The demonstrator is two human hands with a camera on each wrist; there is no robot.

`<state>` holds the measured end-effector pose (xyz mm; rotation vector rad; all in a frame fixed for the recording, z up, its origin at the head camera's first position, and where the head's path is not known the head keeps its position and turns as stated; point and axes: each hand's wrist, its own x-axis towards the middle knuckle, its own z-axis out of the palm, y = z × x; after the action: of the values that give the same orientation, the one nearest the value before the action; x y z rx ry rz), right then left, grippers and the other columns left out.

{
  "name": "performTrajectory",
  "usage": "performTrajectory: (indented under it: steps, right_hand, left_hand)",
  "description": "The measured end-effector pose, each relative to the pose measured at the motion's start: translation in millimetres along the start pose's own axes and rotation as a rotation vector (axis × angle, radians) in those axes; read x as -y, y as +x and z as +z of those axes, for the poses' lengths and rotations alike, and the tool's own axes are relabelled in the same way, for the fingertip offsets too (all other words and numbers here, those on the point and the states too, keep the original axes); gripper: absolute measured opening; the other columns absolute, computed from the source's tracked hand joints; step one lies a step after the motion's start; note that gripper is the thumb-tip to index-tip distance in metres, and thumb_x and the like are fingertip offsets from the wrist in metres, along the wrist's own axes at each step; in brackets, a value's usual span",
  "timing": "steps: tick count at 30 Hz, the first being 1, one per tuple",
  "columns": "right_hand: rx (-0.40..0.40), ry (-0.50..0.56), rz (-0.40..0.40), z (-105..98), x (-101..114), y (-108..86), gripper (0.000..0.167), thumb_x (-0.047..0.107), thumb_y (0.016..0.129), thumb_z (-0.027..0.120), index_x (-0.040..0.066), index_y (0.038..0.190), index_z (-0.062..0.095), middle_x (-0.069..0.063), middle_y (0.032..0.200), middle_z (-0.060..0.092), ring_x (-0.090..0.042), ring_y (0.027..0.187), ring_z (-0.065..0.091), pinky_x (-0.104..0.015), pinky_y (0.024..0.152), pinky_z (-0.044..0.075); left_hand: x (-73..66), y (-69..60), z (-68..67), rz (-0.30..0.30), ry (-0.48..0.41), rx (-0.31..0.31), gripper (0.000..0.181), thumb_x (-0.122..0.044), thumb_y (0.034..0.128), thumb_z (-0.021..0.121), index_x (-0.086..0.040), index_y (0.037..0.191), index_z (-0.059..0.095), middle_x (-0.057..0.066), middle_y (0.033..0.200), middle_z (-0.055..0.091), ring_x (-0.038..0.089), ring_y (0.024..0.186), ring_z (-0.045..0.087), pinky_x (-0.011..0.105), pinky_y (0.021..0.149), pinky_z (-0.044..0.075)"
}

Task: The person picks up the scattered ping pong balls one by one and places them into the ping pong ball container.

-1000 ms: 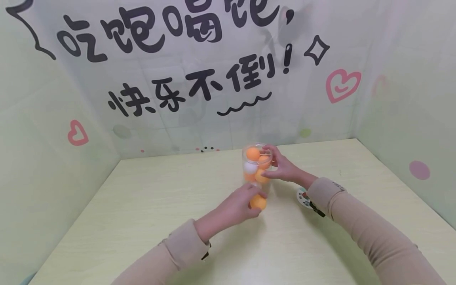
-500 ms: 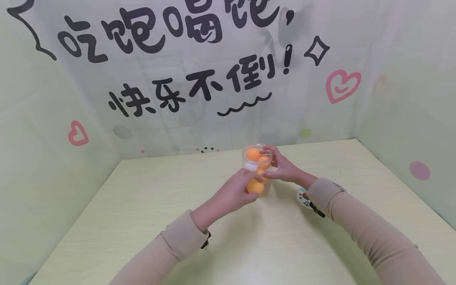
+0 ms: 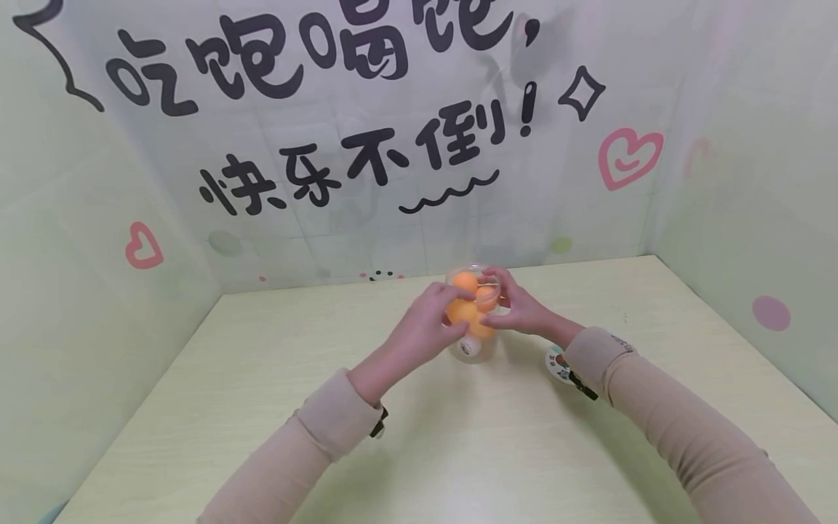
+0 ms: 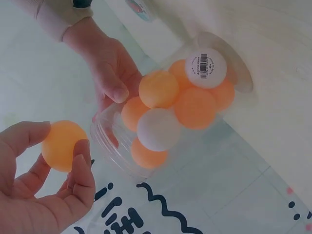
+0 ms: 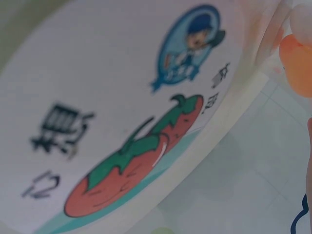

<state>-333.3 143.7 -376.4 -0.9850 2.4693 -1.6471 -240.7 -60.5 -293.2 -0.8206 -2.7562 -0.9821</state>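
Observation:
A clear jar stands on the table, holding several orange ping-pong balls and white ones, including a printed white ball near its bottom. My left hand pinches an orange ping-pong ball between thumb and fingers. In the left wrist view this ball is outside the jar, beside its open mouth. My right hand grips the jar's right side near the rim, fingers at the back and thumb in front. In the right wrist view, only part of an orange ball shows beyond the disc.
A round white disc with printed pictures lies under the right forearm and fills much of the right wrist view. Behind the jar rises a white sheet with black lettering. Pale table extends left and in front.
My left hand has carried its orange ball up and away from me, from in front of the jar to near its mouth. The right hand and jar have stayed put.

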Motion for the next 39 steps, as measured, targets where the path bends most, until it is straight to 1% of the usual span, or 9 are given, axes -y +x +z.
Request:
performTrajectory:
  steps: [6, 9, 14, 21, 25, 31, 34, 37, 39]
  right_hand:
    - [0.003, -0.005, 0.018, 0.7, 2.0, 0.6, 0.074, 0.008, 0.079, 0.069, 0.01, 0.134, 0.02, -0.02, 0.139, 0.032, -0.038, 0.123, 0.039, -0.056, 0.104, 0.029]
    - [0.003, -0.009, 0.032, 1.1, 3.1, 0.4, 0.075, 0.01, 0.079, 0.069, 0.009, 0.135, 0.019, -0.02, 0.14, 0.032, -0.038, 0.123, 0.039, -0.057, 0.103, 0.029]
    - [0.009, -0.014, 0.034, 1.4, 3.7, 0.2, 0.077, 0.01, 0.079, 0.069, 0.006, 0.135, 0.017, -0.02, 0.139, 0.031, -0.038, 0.123, 0.038, -0.057, 0.103, 0.029]
    - [0.009, -0.007, 0.016, 1.5, 4.2, -0.1, 0.075, 0.007, 0.079, 0.068, 0.005, 0.134, 0.018, -0.021, 0.139, 0.032, -0.039, 0.123, 0.038, -0.056, 0.104, 0.029]
    - [0.009, -0.003, 0.011, 1.6, 3.8, 0.4, 0.074, 0.006, 0.079, 0.068, 0.005, 0.134, 0.019, -0.021, 0.138, 0.032, -0.039, 0.123, 0.039, -0.056, 0.104, 0.029]
    - [0.004, -0.018, 0.009, 0.6, 3.0, 0.3, 0.074, 0.007, 0.079, 0.068, 0.009, 0.135, 0.02, -0.021, 0.138, 0.031, -0.039, 0.122, 0.039, -0.057, 0.103, 0.03]
    - [0.008, -0.024, 0.001, 0.2, 2.6, 0.8, 0.074, 0.007, 0.079, 0.068, 0.009, 0.135, 0.02, -0.021, 0.138, 0.031, -0.039, 0.122, 0.039, -0.057, 0.103, 0.03]
    - [0.011, -0.022, -0.007, 0.0, 1.7, 1.6, 0.074, 0.006, 0.079, 0.068, 0.009, 0.135, 0.02, -0.022, 0.138, 0.032, -0.04, 0.122, 0.039, -0.058, 0.103, 0.03]
    - [0.013, -0.014, -0.011, -0.1, 1.3, 2.4, 0.074, 0.005, 0.079, 0.068, 0.008, 0.135, 0.019, -0.023, 0.138, 0.031, -0.04, 0.122, 0.039, -0.057, 0.103, 0.03]
  left_hand:
    - [3.7, 8.5, -2.2, -0.022, 0.013, -0.027, 0.036, -0.009, 0.0841, 0.064, -0.011, 0.119, 0.058, 0.012, 0.116, 0.05, 0.02, 0.079, 0.052, 0.024, 0.067, 0.05]
    - [5.0, 13.4, -2.9, -0.05, 0.005, -0.033, 0.038, -0.01, 0.085, 0.063, -0.012, 0.122, 0.056, 0.011, 0.117, 0.049, 0.019, 0.081, 0.052, 0.023, 0.067, 0.05]
    - [3.9, 23.3, -3.5, -0.108, -0.01, -0.033, 0.042, -0.011, 0.086, 0.062, -0.015, 0.127, 0.053, 0.009, 0.121, 0.047, 0.019, 0.088, 0.051, 0.023, 0.072, 0.051]
    - [5.3, 34.4, -3.1, -0.125, -0.019, -0.05, 0.043, -0.01, 0.0861, 0.062, -0.012, 0.128, 0.052, 0.011, 0.121, 0.047, 0.02, 0.087, 0.052, 0.024, 0.073, 0.051]
    - [8.4, 36.6, -1.4, -0.136, -0.022, -0.049, 0.045, -0.01, 0.0868, 0.061, -0.013, 0.13, 0.05, 0.012, 0.122, 0.046, 0.02, 0.088, 0.052, 0.024, 0.074, 0.051]
    - [11.6, 37.0, 0.1, -0.153, -0.035, -0.025, 0.05, -0.01, 0.0872, 0.06, -0.016, 0.134, 0.046, 0.011, 0.125, 0.045, 0.019, 0.086, 0.054, 0.022, 0.067, 0.051]
    - [12.0, 36.2, 0.1, -0.162, -0.043, -0.02, 0.049, -0.011, 0.0875, 0.06, -0.016, 0.134, 0.046, 0.009, 0.128, 0.044, 0.018, 0.087, 0.054, 0.022, 0.066, 0.052]
    - [13.3, 34.4, -0.6, -0.165, -0.044, -0.033, 0.048, -0.012, 0.0877, 0.06, -0.016, 0.134, 0.046, 0.009, 0.13, 0.044, 0.018, 0.09, 0.053, 0.022, 0.067, 0.052]
    - [15.4, 32.3, -1.9, -0.157, -0.03, -0.053, 0.048, -0.013, 0.0878, 0.06, -0.015, 0.133, 0.046, 0.008, 0.131, 0.043, 0.019, 0.092, 0.053, 0.023, 0.068, 0.051]
